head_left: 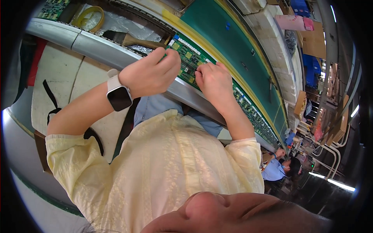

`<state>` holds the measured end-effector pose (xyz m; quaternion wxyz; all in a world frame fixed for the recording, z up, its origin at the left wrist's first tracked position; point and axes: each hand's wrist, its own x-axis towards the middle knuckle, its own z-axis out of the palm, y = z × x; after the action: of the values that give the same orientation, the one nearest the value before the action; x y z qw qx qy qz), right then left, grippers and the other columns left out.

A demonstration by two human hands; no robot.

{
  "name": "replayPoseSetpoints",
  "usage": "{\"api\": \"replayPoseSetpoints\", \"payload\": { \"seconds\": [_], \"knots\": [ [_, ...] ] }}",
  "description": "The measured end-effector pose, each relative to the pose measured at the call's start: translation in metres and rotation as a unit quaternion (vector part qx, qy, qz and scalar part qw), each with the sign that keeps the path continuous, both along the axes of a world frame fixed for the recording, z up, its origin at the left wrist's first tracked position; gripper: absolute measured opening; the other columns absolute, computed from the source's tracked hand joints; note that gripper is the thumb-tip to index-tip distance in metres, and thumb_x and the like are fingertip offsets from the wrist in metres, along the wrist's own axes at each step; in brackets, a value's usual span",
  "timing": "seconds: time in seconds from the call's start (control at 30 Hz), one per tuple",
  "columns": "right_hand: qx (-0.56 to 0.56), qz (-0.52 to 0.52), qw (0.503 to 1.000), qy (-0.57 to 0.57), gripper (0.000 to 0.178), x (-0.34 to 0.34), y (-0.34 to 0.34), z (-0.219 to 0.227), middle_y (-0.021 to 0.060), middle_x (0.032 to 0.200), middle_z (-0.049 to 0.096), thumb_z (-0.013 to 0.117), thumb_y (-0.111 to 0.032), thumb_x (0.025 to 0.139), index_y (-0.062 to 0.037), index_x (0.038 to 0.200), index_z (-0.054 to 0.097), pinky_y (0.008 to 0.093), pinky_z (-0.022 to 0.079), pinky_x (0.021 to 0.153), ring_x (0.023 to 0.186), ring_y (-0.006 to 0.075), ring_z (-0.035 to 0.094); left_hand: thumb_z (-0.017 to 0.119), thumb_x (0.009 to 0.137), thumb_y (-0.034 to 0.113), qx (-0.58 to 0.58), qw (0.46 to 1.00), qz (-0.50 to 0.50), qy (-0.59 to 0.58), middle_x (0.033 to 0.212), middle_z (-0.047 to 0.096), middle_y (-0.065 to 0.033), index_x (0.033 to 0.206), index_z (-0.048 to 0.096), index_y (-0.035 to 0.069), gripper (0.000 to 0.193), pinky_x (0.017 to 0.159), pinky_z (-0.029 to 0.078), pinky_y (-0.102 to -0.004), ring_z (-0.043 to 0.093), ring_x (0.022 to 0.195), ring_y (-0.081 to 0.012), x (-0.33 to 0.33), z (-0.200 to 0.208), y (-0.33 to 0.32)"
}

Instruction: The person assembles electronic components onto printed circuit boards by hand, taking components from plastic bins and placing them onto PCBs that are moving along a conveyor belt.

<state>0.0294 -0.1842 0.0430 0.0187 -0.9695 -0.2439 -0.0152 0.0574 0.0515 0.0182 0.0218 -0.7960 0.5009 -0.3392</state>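
Left hand (155,73): fingertips bunched, anything held too small to tell
Right hand (215,79): fingertips curled under, grip hidden
Circuit board (188,58): partly covered by both hands, components too tiny to identify
Corner board (53,9): cut off by the top edge
Blue bit (228,26): too small to identify
Co-worker (274,171): distant, blurred

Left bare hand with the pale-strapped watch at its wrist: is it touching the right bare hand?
Apart. The head view shows the green component-covered circuit board plainly in the gap between left hand and right hand.
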Motion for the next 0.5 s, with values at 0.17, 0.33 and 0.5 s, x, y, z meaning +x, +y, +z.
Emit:
{"api": "replayPoseSetpoints", "payload": {
  "seconds": [0.17,0.33,0.5],
  "knots": [
    [0.022,0.005,1.0,-0.016,0.007,0.0003,-0.0004,-0.0044,0.0082,0.076,0.065,0.07,-0.011,0.079,-0.0067,0.08,0.065,0.042,0.05,0.084,0.075,0.0264,0.064,0.056,0.075,0.023,0.034,0.999,-0.01,-0.026,0.095,0.061,-0.0101,0.091,0.066,0.0,0.03,0.081,0.043,-0.0341,0.054,0.097,-0.0249,0.0057,0.006,-0.003],
    [0.043,0.015,0.999,-0.03,0.009,-0.0009,0.0007,-0.0059,0.0099,0.072,0.062,0.067,-0.013,0.08,-0.0057,0.077,0.064,0.0441,0.049,0.082,0.074,0.0284,0.064,0.056,0.077,0.024,0.064,0.997,-0.018,-0.047,0.094,0.061,-0.0098,0.09,0.067,-0.001,0.029,0.083,0.043,-0.0349,0.054,0.097,-0.0256,0.0079,0.0098,-0.0048],
    [0.069,0.017,0.997,-0.03,0.01,0.0008,0.0006,-0.0052,0.0092,0.071,0.062,0.068,-0.014,0.08,-0.0061,0.075,0.063,0.0425,0.048,0.08,0.073,0.0276,0.063,0.056,0.077,0.023,0.049,0.998,-0.026,-0.014,0.094,0.062,-0.0103,0.09,0.067,-0.001,0.029,0.081,0.044,-0.034,0.054,0.096,-0.0253,0.0036,0.0102,-0.0082]
  ]
}}
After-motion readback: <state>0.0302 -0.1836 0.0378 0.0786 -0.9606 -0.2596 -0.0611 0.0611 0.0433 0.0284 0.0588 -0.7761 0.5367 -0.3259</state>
